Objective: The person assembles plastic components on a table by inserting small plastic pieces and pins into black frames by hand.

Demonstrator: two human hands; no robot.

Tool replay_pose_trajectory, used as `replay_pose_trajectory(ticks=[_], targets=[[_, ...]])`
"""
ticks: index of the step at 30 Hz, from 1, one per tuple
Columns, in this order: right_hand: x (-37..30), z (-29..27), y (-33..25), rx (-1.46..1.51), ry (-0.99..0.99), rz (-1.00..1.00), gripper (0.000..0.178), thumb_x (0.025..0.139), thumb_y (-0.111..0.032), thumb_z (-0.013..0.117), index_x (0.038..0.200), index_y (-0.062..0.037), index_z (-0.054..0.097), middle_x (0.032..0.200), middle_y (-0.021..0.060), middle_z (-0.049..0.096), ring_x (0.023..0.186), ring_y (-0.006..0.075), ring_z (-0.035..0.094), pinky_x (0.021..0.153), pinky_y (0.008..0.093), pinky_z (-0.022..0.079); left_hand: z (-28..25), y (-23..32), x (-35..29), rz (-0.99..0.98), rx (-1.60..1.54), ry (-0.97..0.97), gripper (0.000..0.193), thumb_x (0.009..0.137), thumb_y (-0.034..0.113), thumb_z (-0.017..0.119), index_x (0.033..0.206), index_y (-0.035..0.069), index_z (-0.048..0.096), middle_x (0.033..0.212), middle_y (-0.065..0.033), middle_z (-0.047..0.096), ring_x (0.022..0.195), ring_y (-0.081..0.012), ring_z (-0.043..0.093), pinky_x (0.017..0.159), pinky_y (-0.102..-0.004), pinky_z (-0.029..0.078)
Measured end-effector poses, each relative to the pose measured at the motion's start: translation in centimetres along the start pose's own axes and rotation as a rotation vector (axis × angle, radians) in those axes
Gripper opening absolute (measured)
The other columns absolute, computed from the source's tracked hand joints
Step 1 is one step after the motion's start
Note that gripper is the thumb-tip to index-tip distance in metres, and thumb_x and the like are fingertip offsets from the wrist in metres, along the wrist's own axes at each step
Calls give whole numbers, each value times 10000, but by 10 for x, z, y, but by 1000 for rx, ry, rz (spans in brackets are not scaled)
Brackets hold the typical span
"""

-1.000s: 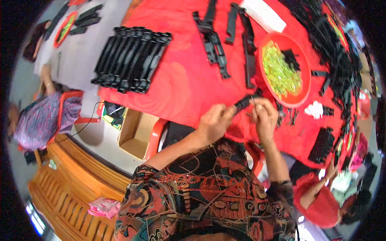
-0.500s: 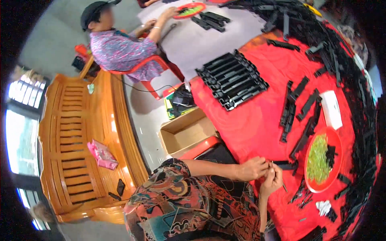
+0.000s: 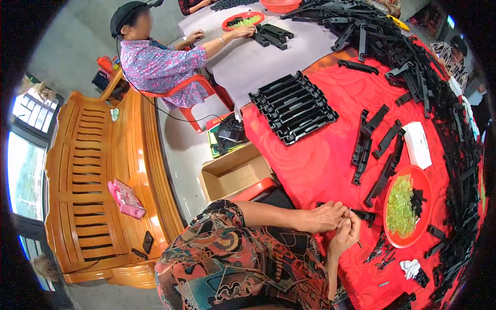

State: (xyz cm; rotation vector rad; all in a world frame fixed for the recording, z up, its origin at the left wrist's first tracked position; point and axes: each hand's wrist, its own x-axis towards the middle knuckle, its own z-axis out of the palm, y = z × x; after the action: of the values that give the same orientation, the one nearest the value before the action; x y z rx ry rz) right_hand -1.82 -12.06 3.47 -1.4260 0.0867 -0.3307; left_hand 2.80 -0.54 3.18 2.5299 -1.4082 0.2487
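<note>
Over the near edge of the red-covered table my two hands meet, fingertips close together. My left hand point(image 3: 326, 216) is closed in a pinch. My right hand point(image 3: 346, 232) is also closed, its thumb and finger pressed together at the left fingertips. Whatever small thing they pinch is too hidden to name. A long black plastic part point(image 3: 366, 216) lies just beyond my fingers, partly covered by them. A red plate point(image 3: 388, 235) right of my hands holds clear yellow-green pieces point(image 3: 400, 209) and small black pieces point(image 3: 417, 200).
Black parts stand in a neat row point(image 3: 294, 108) farther back; a large heap point(image 3: 465, 170) lines the right side. A white box point(image 3: 417, 144) and crumpled tissue point(image 3: 411, 268) lie nearby. Left are a cardboard box point(image 3: 235, 173) and wooden bench point(image 3: 139, 170). A co-worker point(image 3: 160, 67) sits beyond.
My hands stay together in nearly the same pinch. The whole view has shifted slightly. The co-worker's hand has moved from the far red plate to the black parts beside it.
</note>
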Motion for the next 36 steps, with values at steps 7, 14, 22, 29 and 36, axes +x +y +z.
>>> replay_pose_trajectory(ticks=[7, 14, 22, 29, 36], targets=[[6, -10, 5, -19, 18, -1, 168, 939, -40, 434, 1027, 17, 566, 769, -12, 514, 577, 19, 362, 497, 163, 278, 2, -7, 12, 17, -60, -12, 157, 733, 142, 566, 797, 2, 596, 928, -130, 517, 807, -262, 537, 590, -327, 490], [9, -3, -13, 45, 12, 5, 160, 923, -26, 443, 1004, 15, 576, 785, 5, 554, 537, 6, 358, 460, 161, 264, -1, -4, 6, -23, -164, 138, 163, 745, 114, 548, 824, -23, 590, 898, -147, 509, 807, -298, 536, 567, -348, 499], [19, -8, -30, -16, 126, 35, 174, 898, -16, 448, 988, 24, 592, 678, -16, 483, 560, 33, 393, 471, 182, 279, -12, -11, 0, -29, -318, -51, 319, 727, 78, 553, 1031, -8, 510, 941, -135, 520, 845, -318, 550, 651, -388, 506], [53, -10, -40, -177, 95, -87, 164, 882, 15, 466, 972, 18, 602, 791, -5, 545, 606, 38, 409, 528, 180, 325, -25, -13, 8, -270, -701, 516, 210, 766, 62, 648, 953, 4, 573, 815, -129, 527, 750, -307, 570, 634, -390, 477], [111, 26, -36, -418, -113, -231, 104, 838, 15, 562, 926, 15, 619, 862, 41, 537, 786, 98, 535, 661, 229, 436, -10, -56, -12, -585, -814, 675, 110, 794, 63, 672, 873, -7, 643, 761, -98, 594, 677, -176, 595, 596, -291, 471]])
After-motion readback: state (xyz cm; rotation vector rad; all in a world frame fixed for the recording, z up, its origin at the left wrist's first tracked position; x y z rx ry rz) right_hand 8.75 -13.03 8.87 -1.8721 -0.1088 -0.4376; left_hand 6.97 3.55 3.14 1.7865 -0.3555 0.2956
